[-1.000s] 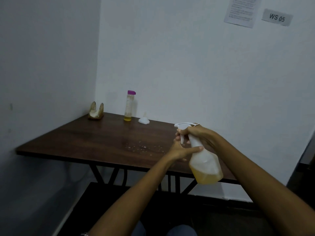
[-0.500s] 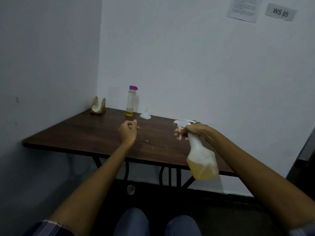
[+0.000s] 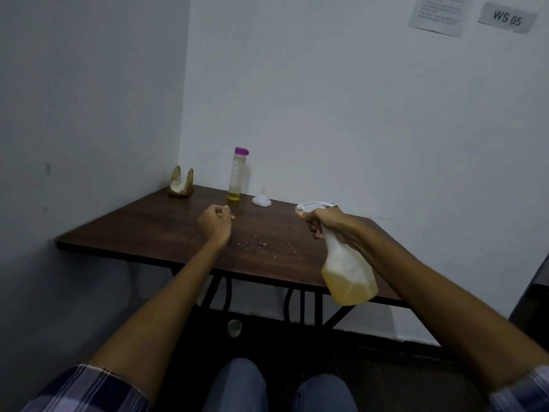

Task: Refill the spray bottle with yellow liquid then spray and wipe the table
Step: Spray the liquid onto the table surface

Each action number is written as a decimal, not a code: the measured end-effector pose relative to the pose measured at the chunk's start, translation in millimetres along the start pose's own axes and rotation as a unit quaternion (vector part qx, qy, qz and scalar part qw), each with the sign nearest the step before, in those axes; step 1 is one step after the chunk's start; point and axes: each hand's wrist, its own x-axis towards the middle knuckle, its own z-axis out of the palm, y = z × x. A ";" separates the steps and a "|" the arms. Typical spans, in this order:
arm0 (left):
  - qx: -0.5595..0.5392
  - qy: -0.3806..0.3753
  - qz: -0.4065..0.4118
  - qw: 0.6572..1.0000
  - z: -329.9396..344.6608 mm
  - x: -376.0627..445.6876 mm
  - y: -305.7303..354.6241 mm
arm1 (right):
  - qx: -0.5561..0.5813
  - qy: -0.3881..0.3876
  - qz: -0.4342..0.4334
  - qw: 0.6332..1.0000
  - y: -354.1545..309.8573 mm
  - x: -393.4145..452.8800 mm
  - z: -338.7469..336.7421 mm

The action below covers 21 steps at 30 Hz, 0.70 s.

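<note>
1. I see the table [image 3: 142, 230], dark brown wood on a black metal frame, pushed into the corner where 2 white walls meet; a patch of small pale droplets [image 3: 264, 247] lies on its top near the front edge, between my 2 arms.
2. My right hand [image 3: 325, 223] is clamped round the neck of the spray bottle [image 3: 349, 272], fingers curled at the trigger under the white spray head; the bottle hangs tilted over the right front part of the table, its nozzle pointing left, its lower part filled with yellow liquid.
3. My left hand [image 3: 215, 223] is out over the middle of the table, fingers curled in on themselves and holding nothing; whether it touches the wood I cannot tell.
4. A tall clear bottle [image 3: 237, 175] with a purple cap stands upright at the back by the wall; only a little yellow liquid sits in its base.
5. A gold napkin holder [image 3: 180, 185] with something white in it sits in the far left corner.
6. A small white funnel [image 3: 262, 199] lies just right of the tall bottle, spout up.
7. A small pale green cup [image 3: 234, 328] stands on the floor under the table.
8. On the wall, upper right, a printed sheet [image 3: 436, 13] hangs beside a label reading "WS 05" [image 3: 507, 18].
</note>
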 end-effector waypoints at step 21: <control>0.020 0.013 0.016 1.000 2.9 32.1 -4.9 | 0.019 0.061 -0.021 0.998 1.8 54.4 -19.3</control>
